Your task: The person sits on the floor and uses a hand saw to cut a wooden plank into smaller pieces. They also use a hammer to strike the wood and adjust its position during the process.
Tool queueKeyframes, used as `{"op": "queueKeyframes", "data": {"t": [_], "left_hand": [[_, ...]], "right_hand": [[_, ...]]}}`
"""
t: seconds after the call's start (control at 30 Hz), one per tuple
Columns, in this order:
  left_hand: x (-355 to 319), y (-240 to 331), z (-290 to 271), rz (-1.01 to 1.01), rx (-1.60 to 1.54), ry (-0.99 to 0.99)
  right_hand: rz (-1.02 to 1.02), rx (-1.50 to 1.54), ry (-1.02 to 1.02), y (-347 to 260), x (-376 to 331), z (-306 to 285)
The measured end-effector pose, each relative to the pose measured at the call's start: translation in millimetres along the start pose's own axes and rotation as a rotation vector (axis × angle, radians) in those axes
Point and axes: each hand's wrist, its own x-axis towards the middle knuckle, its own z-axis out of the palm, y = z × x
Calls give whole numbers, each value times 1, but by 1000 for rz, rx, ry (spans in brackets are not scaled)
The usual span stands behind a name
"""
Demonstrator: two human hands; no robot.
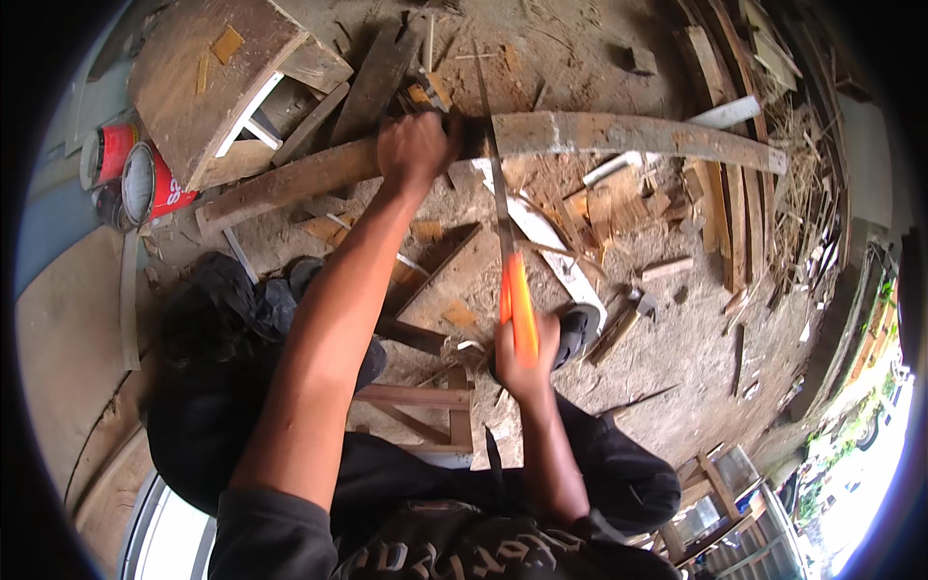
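Observation:
My left hand [416, 147] grips a long weathered wooden plank [619, 133] that lies across the upper middle of the view. My right hand [527, 360] is closed around the orange handle of a hand saw [503, 213]. The saw's narrow blade runs upward and crosses the plank just right of my left hand, in a dark cut at the plank's edge. My legs in dark trousers and dark shoes [578, 329] show below the plank.
Scrap boards and offcuts [619, 208] litter the dirt ground. A wooden box-like piece [208, 77] stands upper left, with red-and-white tins [145, 179] beside it. A small wooden frame [435, 411] sits under me. Stacked planks [735, 184] lie at right.

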Motion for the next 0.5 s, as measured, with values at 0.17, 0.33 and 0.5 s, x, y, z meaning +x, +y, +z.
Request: {"op": "queueKeyframes", "data": {"t": [0.17,0.33,0.5], "left_hand": [[1,5,5,54,12,113],[1,14,-6,52,-62,25],[3,4,1,16,7,44]], "right_hand": [[196,68,-33,-27,-37,-33],[94,77,42,2,67,16],[177,37,-111,-7,-102,-32]]}}
